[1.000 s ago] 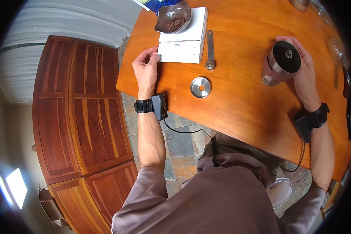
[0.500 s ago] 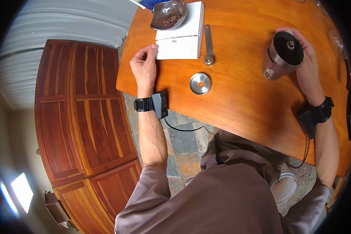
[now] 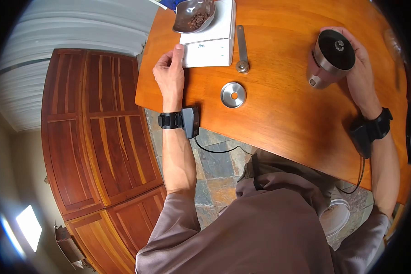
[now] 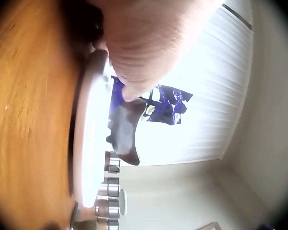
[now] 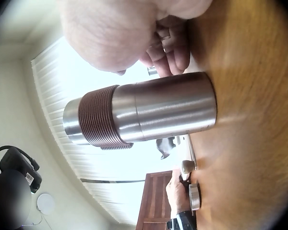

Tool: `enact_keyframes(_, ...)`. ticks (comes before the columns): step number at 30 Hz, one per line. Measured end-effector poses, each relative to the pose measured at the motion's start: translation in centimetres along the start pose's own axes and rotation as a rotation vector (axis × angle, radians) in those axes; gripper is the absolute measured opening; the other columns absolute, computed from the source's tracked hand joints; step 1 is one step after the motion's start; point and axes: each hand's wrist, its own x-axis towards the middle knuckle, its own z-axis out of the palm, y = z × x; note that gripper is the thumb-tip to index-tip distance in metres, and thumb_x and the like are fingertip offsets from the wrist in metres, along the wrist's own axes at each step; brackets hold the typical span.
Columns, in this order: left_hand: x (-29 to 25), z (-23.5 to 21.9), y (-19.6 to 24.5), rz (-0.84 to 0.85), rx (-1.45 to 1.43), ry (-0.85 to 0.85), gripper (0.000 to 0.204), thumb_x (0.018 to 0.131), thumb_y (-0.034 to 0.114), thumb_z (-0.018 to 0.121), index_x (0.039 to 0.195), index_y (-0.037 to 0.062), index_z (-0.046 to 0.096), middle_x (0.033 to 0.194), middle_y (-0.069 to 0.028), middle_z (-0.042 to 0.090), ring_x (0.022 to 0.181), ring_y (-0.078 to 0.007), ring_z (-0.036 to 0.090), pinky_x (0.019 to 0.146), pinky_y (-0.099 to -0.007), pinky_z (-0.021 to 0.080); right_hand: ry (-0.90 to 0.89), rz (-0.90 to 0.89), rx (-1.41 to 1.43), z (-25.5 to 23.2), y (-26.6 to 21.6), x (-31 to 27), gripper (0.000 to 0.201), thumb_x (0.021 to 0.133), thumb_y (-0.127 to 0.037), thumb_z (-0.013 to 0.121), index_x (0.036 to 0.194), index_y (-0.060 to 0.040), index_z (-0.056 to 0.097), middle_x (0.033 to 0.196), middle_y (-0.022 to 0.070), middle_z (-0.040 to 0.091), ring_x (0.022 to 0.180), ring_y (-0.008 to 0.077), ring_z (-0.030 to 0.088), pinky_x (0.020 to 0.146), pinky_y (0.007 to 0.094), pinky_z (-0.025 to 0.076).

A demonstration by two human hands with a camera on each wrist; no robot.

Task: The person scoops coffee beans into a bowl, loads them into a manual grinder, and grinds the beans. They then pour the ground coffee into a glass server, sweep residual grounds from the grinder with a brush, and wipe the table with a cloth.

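Note:
On the table's right side my right hand [image 3: 361,75] holds a steel manual coffee grinder [image 3: 329,68] from behind. The grinder stands upright, its top open with a small shaft in the middle; a brown ribbed band [image 5: 98,117] circles it. Its base meets the wood in the right wrist view. My left hand [image 3: 170,75] rests at the near left corner of a white kitchen scale [image 3: 210,55], thumb straight along the edge, other fingers loosely bent and partly hidden. On the scale sits a dark wavy bowl [image 3: 183,18] with coffee beans [image 3: 198,20].
A metal measuring scoop [image 3: 242,50] lies right of the scale. Nearer me is a round steel lid [image 3: 233,95] with a centre hole. Several metal canisters [image 4: 113,187] and a blue bag [image 4: 168,105] stand behind. A white bucket [image 3: 335,217] is on the floor.
The left thumb has straightened along the scale's edge. Table things sit slightly higher in the head view as the camera tilts; the right hand keeps its hold on the grinder.

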Motion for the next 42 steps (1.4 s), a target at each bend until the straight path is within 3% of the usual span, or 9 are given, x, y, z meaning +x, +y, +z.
enact_keyframes(3, -1.5, 0.9, 0.8, -0.012, -0.072, 0.077, 0.051, 0.092, 0.038, 0.077, 0.113, -0.0078, 0.070, 0.098, -0.0113, 0.070, 0.088, -0.0152, 0.059, 0.080, -0.0299, 0.048, -0.043, -0.019, 0.016, 0.1, 0.0, 0.0, 0.024, 0.110, -0.022, 0.049, 0.118, -0.0027, 0.062, 0.107, 0.0022, 0.069, 0.096, 0.0078, 0.065, 0.088, 0.0248, 0.054)
enact_keyframes(6, -4.0, 1.4, 1.8, 0.294, 0.122, 0.146, 0.049, 0.094, 0.038, 0.074, 0.121, -0.0019, 0.068, 0.114, -0.0134, 0.070, 0.103, -0.0206, 0.059, 0.090, -0.0351, 0.046, -0.033, -0.017, 0.026, 0.1, 0.0, 0.0, 0.025, 0.110, -0.023, 0.050, 0.117, -0.0024, 0.063, 0.106, 0.0009, 0.068, 0.096, 0.0067, 0.064, 0.088, 0.0241, 0.053)
enact_keyframes(7, -4.7, 1.4, 2.1, 0.295, 0.121, 0.140, 0.049, 0.094, 0.038, 0.074, 0.121, -0.0019, 0.068, 0.114, -0.0134, 0.070, 0.103, -0.0206, 0.059, 0.090, -0.0351, 0.046, -0.020, -0.010, 0.015, 0.1, 0.1, 0.0, 0.025, 0.110, -0.023, 0.050, 0.117, -0.0020, 0.063, 0.106, 0.0004, 0.068, 0.096, 0.0061, 0.064, 0.087, 0.0237, 0.052)
enact_keyframes(10, -5.8, 0.9, 2.3, 0.630, 0.126, 0.005, 0.045, 0.093, 0.032, 0.072, 0.127, 0.0019, 0.067, 0.116, -0.0073, 0.071, 0.106, -0.0168, 0.050, 0.088, -0.0322, 0.040, 0.033, -0.003, 0.021, 0.6, 0.0, -0.2, 0.020, 0.106, -0.012, 0.051, 0.121, -0.0026, 0.061, 0.106, -0.0010, 0.065, 0.095, 0.0059, 0.061, 0.084, 0.0221, 0.050)
enact_keyframes(17, -5.8, 1.2, 2.9, 0.594, 0.001, -0.360, 0.066, 0.084, 0.024, 0.076, 0.140, -0.0019, 0.055, 0.113, -0.0119, 0.073, 0.103, -0.0231, 0.053, 0.097, -0.0372, 0.045, -0.023, -0.014, 0.080, 0.2, 0.3, 0.0, 0.025, 0.111, -0.021, 0.049, 0.120, -0.0019, 0.063, 0.106, 0.0000, 0.067, 0.097, 0.0053, 0.063, 0.087, 0.0224, 0.052)
enact_keyframes(20, -5.8, 0.8, 3.0, 0.636, -0.021, -0.275, 0.064, 0.082, 0.023, 0.077, 0.137, -0.0028, 0.057, 0.113, -0.0134, 0.072, 0.103, -0.0240, 0.054, 0.096, -0.0372, 0.046, 0.004, 0.001, 0.011, -0.2, 0.6, 0.0, 0.020, 0.106, -0.013, 0.052, 0.120, -0.0029, 0.061, 0.105, -0.0006, 0.065, 0.094, 0.0060, 0.062, 0.084, 0.0226, 0.051)
enact_keyframes(30, -5.6, 1.0, 3.2, 0.626, 0.143, -0.413, 0.084, 0.083, 0.040, 0.079, 0.148, -0.0020, 0.045, 0.128, -0.0146, 0.066, 0.110, -0.0275, 0.047, 0.103, -0.0420, 0.039, -0.004, -0.015, -0.137, -0.8, 0.4, -0.2, 0.022, 0.105, -0.012, 0.051, 0.122, -0.0024, 0.061, 0.108, -0.0009, 0.065, 0.097, 0.0056, 0.061, 0.086, 0.0224, 0.050)
enact_keyframes(41, -6.1, 1.2, 3.3, 0.697, 0.254, -0.385, 0.107, 0.082, 0.056, 0.077, 0.156, -0.0047, 0.030, 0.138, -0.0152, 0.060, 0.109, -0.0286, 0.040, 0.103, -0.0438, 0.036, 0.038, -0.041, -0.204, -0.6, 0.5, -0.4, 0.028, 0.106, -0.014, 0.050, 0.129, -0.0016, 0.060, 0.115, 0.0023, 0.066, 0.104, 0.0081, 0.062, 0.092, 0.0247, 0.050)
enact_keyframes(42, -6.2, 1.3, 3.2, 0.689, 0.263, -0.408, 0.108, 0.082, 0.057, 0.077, 0.156, -0.0048, 0.029, 0.138, -0.0153, 0.060, 0.108, -0.0287, 0.040, 0.103, -0.0440, 0.035, 0.124, -0.034, -0.279, 1.5, -0.5, -0.3, 0.026, 0.108, -0.023, 0.049, 0.120, -0.0036, 0.061, 0.103, 0.0049, 0.068, 0.092, 0.0116, 0.065, 0.084, 0.0280, 0.054)
